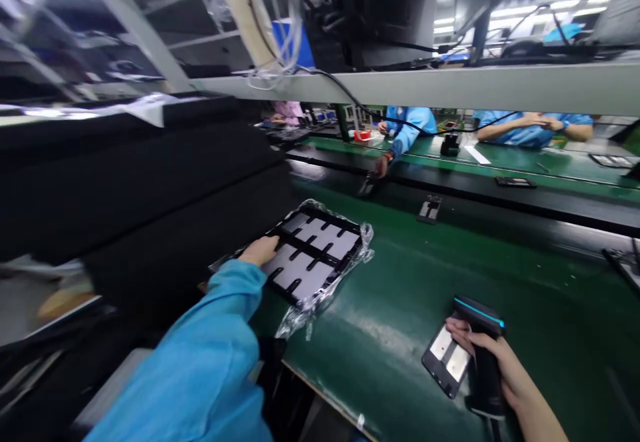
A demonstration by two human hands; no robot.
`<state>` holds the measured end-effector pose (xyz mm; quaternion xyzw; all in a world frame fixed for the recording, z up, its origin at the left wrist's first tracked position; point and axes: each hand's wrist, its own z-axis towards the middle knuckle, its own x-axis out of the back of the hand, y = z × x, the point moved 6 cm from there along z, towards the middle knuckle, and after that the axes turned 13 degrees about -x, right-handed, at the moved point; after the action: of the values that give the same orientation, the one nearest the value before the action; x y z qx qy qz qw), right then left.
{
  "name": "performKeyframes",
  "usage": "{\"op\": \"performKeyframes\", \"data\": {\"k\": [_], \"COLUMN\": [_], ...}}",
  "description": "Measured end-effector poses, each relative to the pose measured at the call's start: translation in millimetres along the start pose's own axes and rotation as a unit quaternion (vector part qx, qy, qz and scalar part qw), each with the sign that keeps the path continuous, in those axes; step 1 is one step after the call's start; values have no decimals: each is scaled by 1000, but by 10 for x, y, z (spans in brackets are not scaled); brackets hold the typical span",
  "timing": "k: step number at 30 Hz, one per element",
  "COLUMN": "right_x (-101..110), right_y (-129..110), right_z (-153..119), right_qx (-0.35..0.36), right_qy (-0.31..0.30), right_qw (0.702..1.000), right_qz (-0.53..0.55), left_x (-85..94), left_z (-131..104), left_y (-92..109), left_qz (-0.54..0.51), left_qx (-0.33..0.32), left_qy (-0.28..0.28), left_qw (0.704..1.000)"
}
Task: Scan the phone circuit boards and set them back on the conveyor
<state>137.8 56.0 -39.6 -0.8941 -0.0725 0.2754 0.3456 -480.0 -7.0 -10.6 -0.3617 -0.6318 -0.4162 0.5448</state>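
Note:
At the left edge of a black tray (pixel 356 247) wrapped in clear plastic is my left hand (pixel 261 251), its fingers over the rim and partly hidden by blur. Rows of flat grey-white pieces (pixel 301 272) lie in the tray. On the right, my right hand (pixel 493 355) is wrapped round the handle of a black scanner (pixel 483 317) with a blue light strip. Its fingertips also touch a flat dark plate with white patches (pixel 449 361), beside the scanner, above the green bench.
The green bench (pixel 395 282) borders a dark conveyor strip (pixel 465 192). A small plate (pixel 429 209) lies near it. Across, a co-worker's hand (pixel 383 165) holds another dark piece. A black-covered stack (pixel 140 182) stands at left; a grey beam (pixel 450 89) crosses above.

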Motion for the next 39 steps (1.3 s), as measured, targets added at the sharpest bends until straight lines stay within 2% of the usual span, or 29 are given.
{"op": "performKeyframes", "data": {"k": [2, 4, 5, 7, 8, 9, 10, 12, 13, 15, 16, 17, 19, 27, 29, 31, 34, 35, 37, 39], "right_x": [-14, -16, -20, -41, -51, -57, -59, -58, -61, -75, -81, -86, -89, -61, -38, 16, 145, 182, 231, 250], "right_y": [0, 6, 7, -3, -13, -23, -28, -20, -10, 8, 14, 15, 1, -19, -28, -78, -181, -199, -204, -189], "right_z": [-10, -16, -22, -48, -68, -90, -109, -134, -141, -146, -143, -138, -122, -99, -89, -72, -36, -20, 6, 16], "right_qx": [19, 29, 32, 44, 55, 68, 77, 84, 85, 85, 85, 87, 98, 107, 97, 105, 133, 133, 123, 116], "right_qy": [-2, -1, -4, -19, -28, -33, -35, -31, -28, -24, -22, -21, -23, -35, -39, -36, -16, -11, -6, -2], "right_qw": [1000, 1000, 999, 999, 998, 996, 996, 995, 995, 994, 994, 994, 994, 993, 994, 994, 991, 990, 992, 993], "right_qz": [-2, -1, -5, -23, -33, -39, -42, -46, -52, -63, -65, -64, -53, -36, -31, -11, 26, 32, 36, 36], "left_x": [91, 295, 433, 680, 745, 731, 618, 255, 55, -236, -329, -391, -454, -429, -433, -517, -774, -850, -945, -956], "left_z": [-10, 18, 41, 55, 28, -18, -65, -195, -276, -430, -489, -528, -558, -450, -483, -607, -969, -1096, -1286, -1362], "left_y": [59, 193, 322, 775, 1115, 1512, 1957, 2853, 3268, 3839, 4005, 4095, 4125, 3914, 3914, 3989, 4232, 4312, 4438, 4498], "left_qz": [23, 55, 66, 49, 14, -45, -70, -121, -197, -295, -333, -358, -390, -420, -442, -487, -542, -551, -557, -546], "left_qx": [-21, -33, -33, -39, -60, -94, -132, -208, -261, -297, -302, -298, -286, -267, -266, -276, -311, -323, -351, -379], "left_qy": [2, 10, 33, 119, 176, 218, 214, 170, 134, 100, 90, 85, 80, 84, 69, 12, -124, -150, -160, -122], "left_qw": [1000, 998, 997, 991, 983, 970, 965, 955, 936, 903, 889, 881, 872, 863, 854, 828, 771, 755, 735, 737]}}
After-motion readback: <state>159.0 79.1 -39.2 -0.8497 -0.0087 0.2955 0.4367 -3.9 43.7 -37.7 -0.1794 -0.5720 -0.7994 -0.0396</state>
